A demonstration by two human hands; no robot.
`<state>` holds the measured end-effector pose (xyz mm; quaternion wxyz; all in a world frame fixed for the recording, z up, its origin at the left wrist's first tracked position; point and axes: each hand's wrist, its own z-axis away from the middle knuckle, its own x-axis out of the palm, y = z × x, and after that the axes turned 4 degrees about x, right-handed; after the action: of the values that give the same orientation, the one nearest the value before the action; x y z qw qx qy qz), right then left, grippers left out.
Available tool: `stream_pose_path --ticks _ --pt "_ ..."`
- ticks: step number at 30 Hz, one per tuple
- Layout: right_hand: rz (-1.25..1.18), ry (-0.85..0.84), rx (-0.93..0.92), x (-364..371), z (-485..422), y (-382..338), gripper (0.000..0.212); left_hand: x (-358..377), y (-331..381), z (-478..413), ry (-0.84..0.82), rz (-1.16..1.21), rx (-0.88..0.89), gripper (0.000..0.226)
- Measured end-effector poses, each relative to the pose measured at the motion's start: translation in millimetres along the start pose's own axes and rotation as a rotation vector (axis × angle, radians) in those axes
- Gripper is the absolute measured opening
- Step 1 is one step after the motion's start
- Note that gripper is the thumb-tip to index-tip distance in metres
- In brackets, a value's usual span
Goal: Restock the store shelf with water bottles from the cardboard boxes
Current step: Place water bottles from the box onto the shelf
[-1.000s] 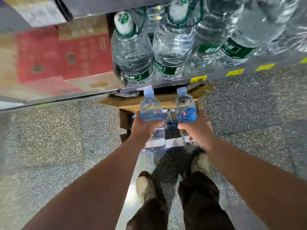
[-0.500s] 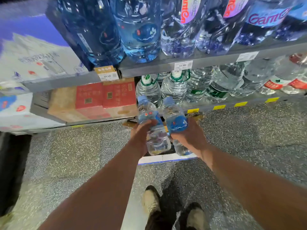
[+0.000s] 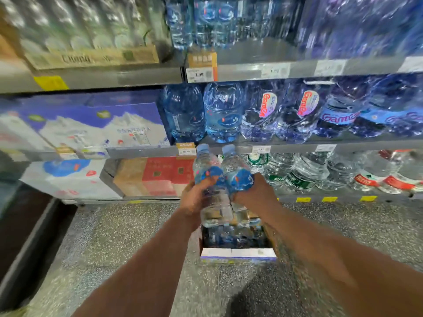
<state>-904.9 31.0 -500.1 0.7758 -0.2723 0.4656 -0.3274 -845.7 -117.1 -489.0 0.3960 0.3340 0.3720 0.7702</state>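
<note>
My left hand (image 3: 194, 197) grips a small clear water bottle (image 3: 206, 165) with a blue cap and blue label. My right hand (image 3: 256, 195) grips a second bottle of the same kind (image 3: 235, 170). Both bottles stand upright, side by side and touching, in front of the shelves at about the lower shelf edge. Below my hands an open cardboard box (image 3: 238, 253) sits on the floor, with several more bottles inside. The store shelf (image 3: 297, 69) rises ahead, its upper level holding small blue bottles (image 3: 206, 21). The frame is blurred.
Large blue water jugs (image 3: 222, 113) fill the middle shelf. Clear bottles with green and red labels (image 3: 297, 175) stand on the bottom shelf. Printed cartons (image 3: 91, 126) and red boxes (image 3: 160, 175) are stacked at left. The floor is speckled grey.
Both hands have lifted the two bottles up out of the box and toward the shelves. The view has tilted upward, so higher shelves now show.
</note>
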Motion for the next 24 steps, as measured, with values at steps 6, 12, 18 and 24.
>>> stream_pose_path --ticks 6,12,18,24 --pt "-0.091 0.086 -0.032 -4 45 -52 0.069 -18 53 32 -0.148 -0.055 0.086 0.046" --pt "-0.090 0.145 -0.076 -17 83 -101 0.061 -24 94 55 -0.183 -0.078 0.352 0.027" --pt "-0.162 0.170 -0.130 -29 107 -152 0.065 -33 142 74 -0.067 -0.072 0.397 0.035" --pt "-0.225 0.152 -0.225 -52 112 -187 0.064 -16 183 82 -0.042 -0.124 0.447 0.022"
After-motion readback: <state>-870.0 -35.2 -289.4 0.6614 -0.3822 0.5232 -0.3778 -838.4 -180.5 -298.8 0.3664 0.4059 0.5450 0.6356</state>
